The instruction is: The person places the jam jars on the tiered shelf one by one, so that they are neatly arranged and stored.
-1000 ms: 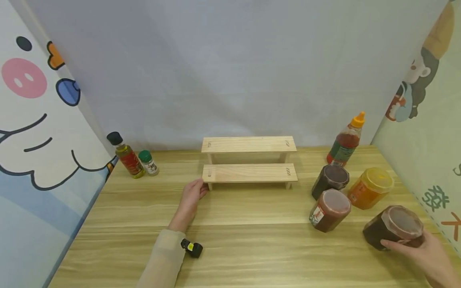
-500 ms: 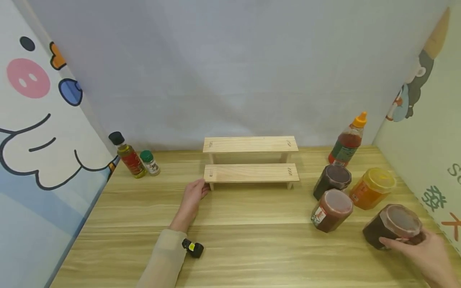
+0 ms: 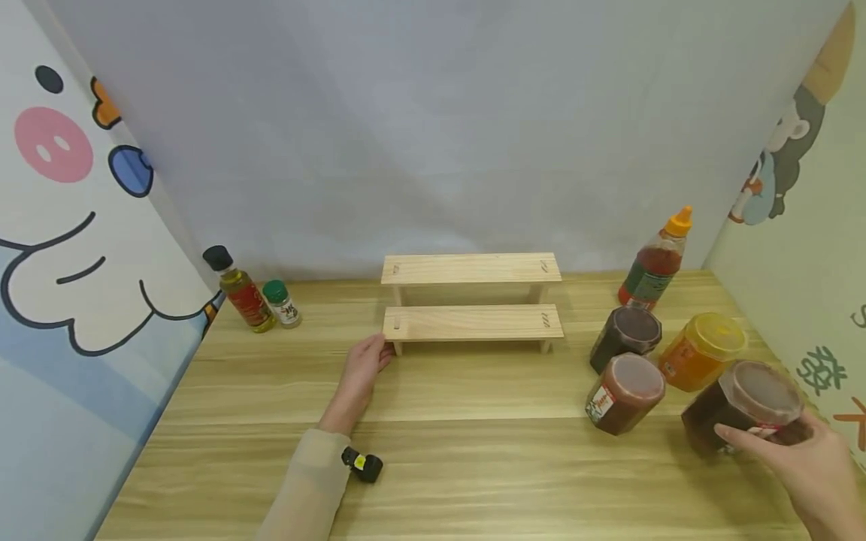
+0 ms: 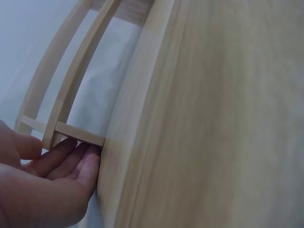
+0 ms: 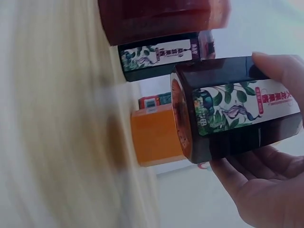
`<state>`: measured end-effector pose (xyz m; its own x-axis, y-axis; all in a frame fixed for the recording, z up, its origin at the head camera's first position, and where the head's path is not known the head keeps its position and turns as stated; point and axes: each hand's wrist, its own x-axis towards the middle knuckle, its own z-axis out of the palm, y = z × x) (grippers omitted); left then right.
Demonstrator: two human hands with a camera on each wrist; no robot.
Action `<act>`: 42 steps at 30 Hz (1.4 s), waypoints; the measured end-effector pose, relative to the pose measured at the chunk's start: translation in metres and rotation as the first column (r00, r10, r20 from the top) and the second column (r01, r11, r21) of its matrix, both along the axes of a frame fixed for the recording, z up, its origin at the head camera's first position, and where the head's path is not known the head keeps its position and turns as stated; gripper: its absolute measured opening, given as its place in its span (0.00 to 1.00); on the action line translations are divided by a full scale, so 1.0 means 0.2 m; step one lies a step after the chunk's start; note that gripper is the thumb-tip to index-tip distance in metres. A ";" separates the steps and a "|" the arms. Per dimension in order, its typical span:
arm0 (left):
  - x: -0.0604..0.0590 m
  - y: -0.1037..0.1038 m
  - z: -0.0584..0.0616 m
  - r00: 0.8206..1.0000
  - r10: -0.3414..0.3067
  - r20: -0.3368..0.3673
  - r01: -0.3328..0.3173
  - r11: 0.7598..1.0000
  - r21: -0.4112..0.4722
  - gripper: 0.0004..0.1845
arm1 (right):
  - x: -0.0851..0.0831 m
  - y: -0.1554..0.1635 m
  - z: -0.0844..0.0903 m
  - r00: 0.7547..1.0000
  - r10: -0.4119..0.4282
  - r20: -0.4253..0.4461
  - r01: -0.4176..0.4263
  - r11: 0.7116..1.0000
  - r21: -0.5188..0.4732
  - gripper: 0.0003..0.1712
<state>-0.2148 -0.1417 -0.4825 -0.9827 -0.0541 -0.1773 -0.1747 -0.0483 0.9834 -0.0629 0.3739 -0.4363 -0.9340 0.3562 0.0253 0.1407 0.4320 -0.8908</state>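
Note:
My right hand (image 3: 805,458) grips a dark octagonal jar (image 3: 734,409) at the right, thumb on one side and fingers on the other. In the right wrist view the dark jar (image 5: 237,107) shows a label with leaves, and its base is off the table. My left hand (image 3: 361,368) is at the front left corner of a two-step wooden shelf (image 3: 473,323). In the left wrist view its thumb and curled fingers (image 4: 88,166) hold the shelf's end by the leg (image 4: 80,134).
Beside the held jar stand a reddish-brown jar (image 3: 625,394), another dark jar (image 3: 625,338) and a yellow-lidded orange jar (image 3: 704,352). Behind them is a red sauce bottle (image 3: 652,267). An oil bottle (image 3: 243,293) and a green-capped shaker (image 3: 280,304) stand at the back left.
My right hand has raised the dark jar from the table and moved it slightly away from me. My left hand stays at the shelf corner.

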 end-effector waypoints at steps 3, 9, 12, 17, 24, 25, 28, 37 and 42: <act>0.01 0.00 0.01 1.000 0.006 0.008 -0.006 1.000 -0.003 0.23 | 0.00 -0.02 0.03 0.999 0.005 -0.039 -0.005 1.000 0.002 0.23; 0.01 0.01 0.01 1.000 0.015 0.017 -0.015 1.000 -0.004 0.23 | -0.02 -0.05 0.08 0.977 0.010 -0.212 -0.014 1.000 -0.018 0.30; 0.01 0.01 0.00 0.999 0.018 0.037 -0.018 1.000 -0.005 0.23 | -0.03 -0.08 0.11 0.929 0.055 -0.367 -0.106 0.987 -0.121 0.30; 0.01 0.00 -0.01 0.999 0.025 0.045 -0.025 1.000 0.015 0.23 | -0.05 -0.14 0.20 0.856 0.082 -0.510 -0.198 0.964 -0.177 0.31; 0.00 0.00 0.00 0.999 0.014 0.035 -0.014 1.000 0.013 0.23 | -0.08 -0.25 0.32 0.897 0.065 -0.437 -0.078 0.997 -0.013 0.37; 0.00 0.00 0.00 0.999 0.012 0.035 -0.013 1.000 0.013 0.23 | -0.09 -0.26 0.34 0.904 0.067 -0.423 -0.096 0.994 -0.046 0.38; 0.00 0.00 0.01 1.000 0.009 0.029 -0.010 1.000 0.007 0.23 | -0.11 -0.29 0.37 0.914 0.076 -0.398 -0.127 0.986 -0.105 0.39; 0.00 0.00 0.01 0.999 0.026 0.029 -0.027 0.999 0.022 0.22 | -0.20 -0.43 0.41 0.895 0.133 -0.427 -0.284 0.906 -0.314 0.37; -0.01 -0.01 0.00 1.000 0.004 0.017 -0.004 1.000 0.029 0.23 | -0.25 -0.54 0.40 0.876 0.186 -0.446 -0.354 0.876 -0.329 0.37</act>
